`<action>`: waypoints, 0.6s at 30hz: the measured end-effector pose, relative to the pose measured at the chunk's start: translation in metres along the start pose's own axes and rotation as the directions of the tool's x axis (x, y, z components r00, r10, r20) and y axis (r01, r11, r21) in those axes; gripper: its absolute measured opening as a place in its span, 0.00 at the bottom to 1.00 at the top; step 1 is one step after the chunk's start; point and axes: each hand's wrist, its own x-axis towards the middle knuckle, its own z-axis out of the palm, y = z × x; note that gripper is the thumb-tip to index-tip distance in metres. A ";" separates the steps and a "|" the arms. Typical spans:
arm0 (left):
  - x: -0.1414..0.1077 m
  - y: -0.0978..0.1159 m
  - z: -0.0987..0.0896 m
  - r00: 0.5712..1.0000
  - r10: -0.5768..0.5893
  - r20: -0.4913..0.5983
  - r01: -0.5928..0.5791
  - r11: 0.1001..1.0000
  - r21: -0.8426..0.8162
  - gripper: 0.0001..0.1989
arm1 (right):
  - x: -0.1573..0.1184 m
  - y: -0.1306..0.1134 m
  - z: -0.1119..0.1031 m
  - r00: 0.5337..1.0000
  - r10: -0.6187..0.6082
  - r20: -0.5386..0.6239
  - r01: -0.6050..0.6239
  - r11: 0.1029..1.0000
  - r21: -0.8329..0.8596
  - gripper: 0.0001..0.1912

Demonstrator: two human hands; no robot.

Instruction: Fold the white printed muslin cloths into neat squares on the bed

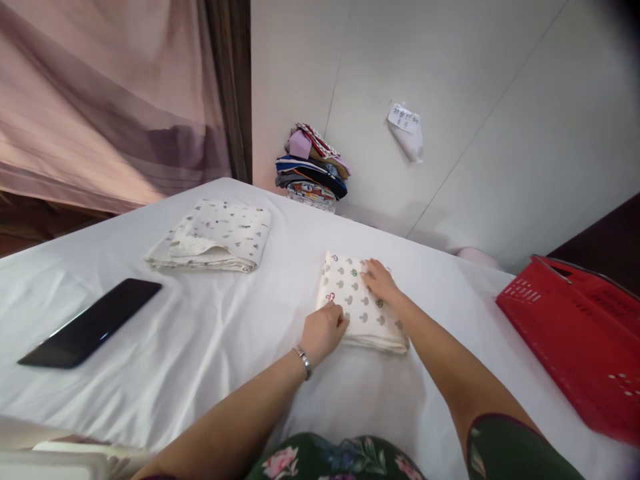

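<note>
In front of me on the white sheet lies a folded cream cloth (363,317), printed with grey, red and green mushroom shapes. My left hand (324,331), with a silver band on its wrist, is closed at the cloth's left edge, its fingers curled over the fabric. My right hand (381,281) lies on the far right part of the cloth with its fingers stretched out flat. Farther left rests another folded cloth (220,233), white with small grey-green prints, its top flap slightly lifted; neither hand touches it.
A black tablet-like slab (93,325) lies at left on the white sheet (200,353). At right stands a red plastic basket (575,353). Beyond the far edge, a stack of folded clothes (313,170) sits against the wall. A pink curtain (100,100) hangs at left.
</note>
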 end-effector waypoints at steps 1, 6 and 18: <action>0.002 -0.002 -0.002 0.999 -0.026 -0.036 0.024 0.999 -0.049 0.07 | -0.007 0.014 -0.005 0.998 0.058 -0.033 -0.057 0.998 0.042 0.28; 0.018 -0.023 -0.011 0.962 -0.154 -0.225 0.110 0.974 -0.196 0.12 | -0.048 0.055 -0.013 0.925 0.379 -0.016 -0.336 0.838 0.430 0.34; 0.067 -0.030 -0.026 0.860 -0.480 0.174 0.510 0.812 -0.283 0.38 | -0.051 0.062 -0.019 0.832 0.450 0.324 -0.513 0.403 0.758 0.45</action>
